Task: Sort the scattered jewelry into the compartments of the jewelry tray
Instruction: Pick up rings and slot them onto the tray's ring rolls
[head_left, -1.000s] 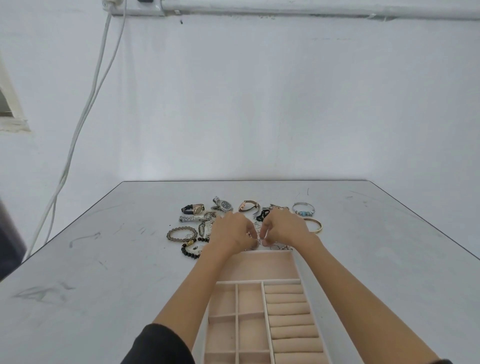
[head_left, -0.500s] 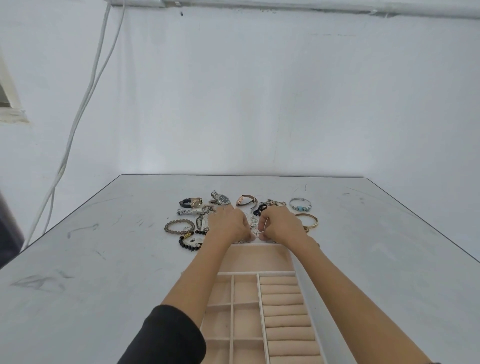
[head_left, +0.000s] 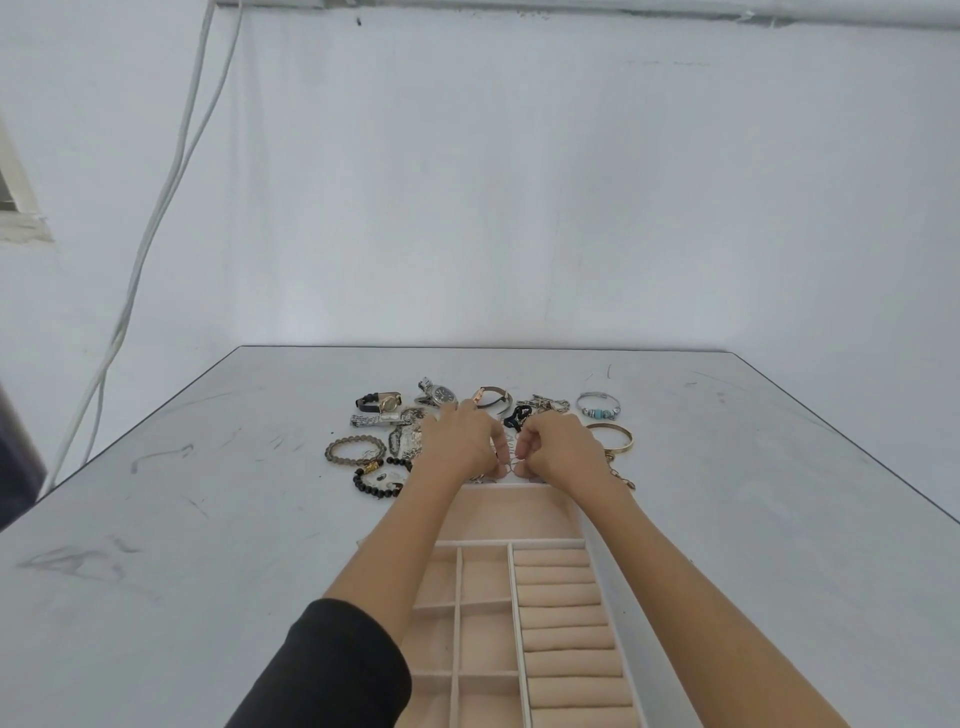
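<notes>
A thin silvery piece (head_left: 511, 464) is being pinched between the curled fingertips of the left hand (head_left: 460, 441) and the right hand (head_left: 558, 449), which are being held close together just beyond the far edge of the jewelry tray (head_left: 519, 514). What kind of piece it is cannot be told. The beige-lined tray is being reached over by both forearms, and a black sleeve (head_left: 337, 670) is being worn on the left arm. The scattered jewelry is being kept on the grey table (head_left: 208, 519) around and beyond the hands: a black-strap watch (head_left: 379, 402), a silver watch (head_left: 439, 395), a grey beaded bracelet (head_left: 353, 451), a black bead bracelet (head_left: 371, 483), a turquoise bracelet (head_left: 598, 405) and a gold bangle (head_left: 613, 439).
</notes>
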